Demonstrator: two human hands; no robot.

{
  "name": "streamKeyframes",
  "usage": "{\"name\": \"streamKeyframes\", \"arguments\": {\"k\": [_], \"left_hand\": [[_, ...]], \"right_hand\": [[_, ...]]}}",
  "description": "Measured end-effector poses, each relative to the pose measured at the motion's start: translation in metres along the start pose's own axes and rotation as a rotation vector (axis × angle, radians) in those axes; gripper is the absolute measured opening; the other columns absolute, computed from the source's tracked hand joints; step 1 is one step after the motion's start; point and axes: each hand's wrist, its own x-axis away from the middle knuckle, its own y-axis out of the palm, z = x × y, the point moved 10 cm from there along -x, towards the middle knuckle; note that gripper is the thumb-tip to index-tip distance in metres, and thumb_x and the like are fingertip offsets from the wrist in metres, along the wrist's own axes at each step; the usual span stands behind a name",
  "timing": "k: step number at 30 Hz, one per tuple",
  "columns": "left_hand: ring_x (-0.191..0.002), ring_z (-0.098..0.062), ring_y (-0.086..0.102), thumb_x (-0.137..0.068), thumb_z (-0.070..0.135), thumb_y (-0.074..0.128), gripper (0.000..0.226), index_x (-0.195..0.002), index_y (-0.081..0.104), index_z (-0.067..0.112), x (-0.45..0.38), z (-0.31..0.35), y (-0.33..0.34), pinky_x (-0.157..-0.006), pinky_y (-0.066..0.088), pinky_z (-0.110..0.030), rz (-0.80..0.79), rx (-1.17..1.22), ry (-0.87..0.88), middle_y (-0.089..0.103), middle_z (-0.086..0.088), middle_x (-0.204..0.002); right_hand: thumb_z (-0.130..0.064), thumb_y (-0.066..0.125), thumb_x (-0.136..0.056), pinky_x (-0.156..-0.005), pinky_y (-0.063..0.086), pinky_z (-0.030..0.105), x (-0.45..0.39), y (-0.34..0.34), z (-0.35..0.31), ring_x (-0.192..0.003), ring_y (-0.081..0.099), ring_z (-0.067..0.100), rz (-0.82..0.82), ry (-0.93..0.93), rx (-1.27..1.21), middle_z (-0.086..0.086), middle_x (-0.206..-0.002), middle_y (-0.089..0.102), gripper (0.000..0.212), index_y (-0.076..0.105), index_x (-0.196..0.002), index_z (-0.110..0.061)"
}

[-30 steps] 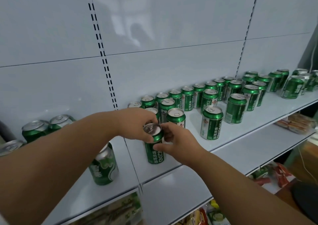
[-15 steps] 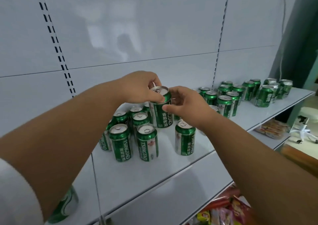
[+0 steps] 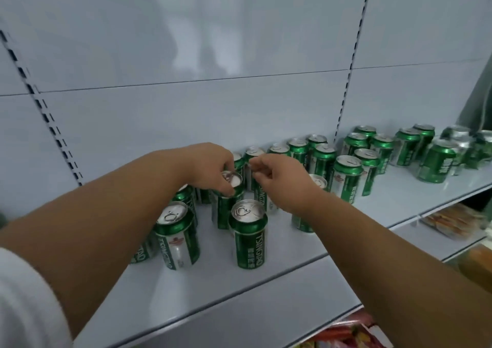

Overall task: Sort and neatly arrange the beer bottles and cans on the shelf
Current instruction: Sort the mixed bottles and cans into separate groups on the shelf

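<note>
Many green Tsingtao beer cans stand on the grey shelf [image 3: 266,291]. My left hand [image 3: 210,166] grips the rim of one upright can [image 3: 226,209] from above; that can stands on the shelf among the left cluster. My right hand [image 3: 282,182] hovers just right of it with curled fingers over another can [image 3: 262,201], whose top it hides; whether it holds that can is unclear. Two cans stand in front, one [image 3: 249,238] near the middle and one [image 3: 178,238] to the left. No bottles are in view.
A row of cans [image 3: 348,180] runs right along the back panel toward a looser group [image 3: 436,164] at the far right. Packaged snacks [image 3: 452,222] lie on the lower shelf, and more packets [image 3: 354,334] below. The shelf's front strip is bare.
The can that both hands carried in the air has come down onto the shelf in the left cluster. My right hand has let go of it and shifted slightly right.
</note>
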Motion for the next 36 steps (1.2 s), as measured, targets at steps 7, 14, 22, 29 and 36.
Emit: {"name": "streamKeyframes", "arguments": {"k": [7, 14, 22, 29, 36], "left_hand": [[-0.089, -0.017, 0.053, -0.069, 0.056, 0.075, 0.048, -0.103, 0.054, 0.031, -0.005, -0.001, 0.016, -0.072, 0.041, -0.031, -0.038, -0.048, -0.006, 0.054, 0.008, -0.094], [-0.095, -0.018, 0.056, -0.08, 0.052, 0.066, 0.047, -0.116, 0.056, 0.024, -0.008, 0.04, 0.0, -0.082, 0.049, -0.034, 0.01, -0.178, 0.147, 0.057, 0.002, -0.107], [-0.084, -0.007, 0.05, -0.084, 0.032, 0.063, 0.018, -0.101, 0.054, 0.033, -0.003, 0.149, -0.019, -0.074, 0.043, -0.028, 0.179, 0.106, 0.479, 0.049, 0.017, -0.087], [-0.081, -0.002, 0.05, -0.086, 0.03, 0.06, 0.022, -0.107, 0.059, 0.03, -0.033, 0.265, -0.026, -0.073, 0.042, -0.024, 0.18, 0.149, 0.624, 0.049, 0.02, -0.086], [-0.085, -0.001, 0.048, -0.088, 0.031, 0.06, 0.021, -0.109, 0.059, 0.033, -0.1, 0.38, -0.021, -0.067, 0.033, -0.013, 0.221, 0.204, 0.614, 0.053, 0.019, -0.098]], "right_hand": [[-0.008, 0.056, -0.09, -0.083, 0.055, 0.045, 0.007, 0.003, -0.002, -0.089, 0.065, 0.026, 0.045, -0.03, 0.011, 0.011, -0.095, 0.071, 0.018, 0.068, -0.104, -0.005], [-0.015, 0.059, -0.094, -0.094, 0.051, 0.035, 0.035, -0.032, 0.012, -0.103, 0.062, 0.015, 0.2, 0.065, 0.015, 0.001, -0.113, 0.067, 0.032, 0.064, -0.125, -0.015], [-0.021, 0.066, -0.09, -0.083, 0.039, 0.018, 0.099, -0.117, 0.044, -0.098, 0.056, 0.006, 0.432, 0.185, 0.161, -0.005, -0.112, 0.062, 0.032, 0.063, -0.123, -0.02], [-0.027, 0.066, -0.09, -0.082, 0.036, 0.013, 0.144, -0.199, 0.101, -0.099, 0.053, 0.003, 0.512, 0.234, 0.25, -0.012, -0.113, 0.056, 0.034, 0.061, -0.123, -0.025], [-0.028, 0.067, -0.089, -0.086, 0.038, 0.02, 0.166, -0.298, 0.208, -0.101, 0.05, 0.002, 0.523, 0.268, 0.323, -0.012, -0.114, 0.055, 0.034, 0.062, -0.123, -0.025]]}}
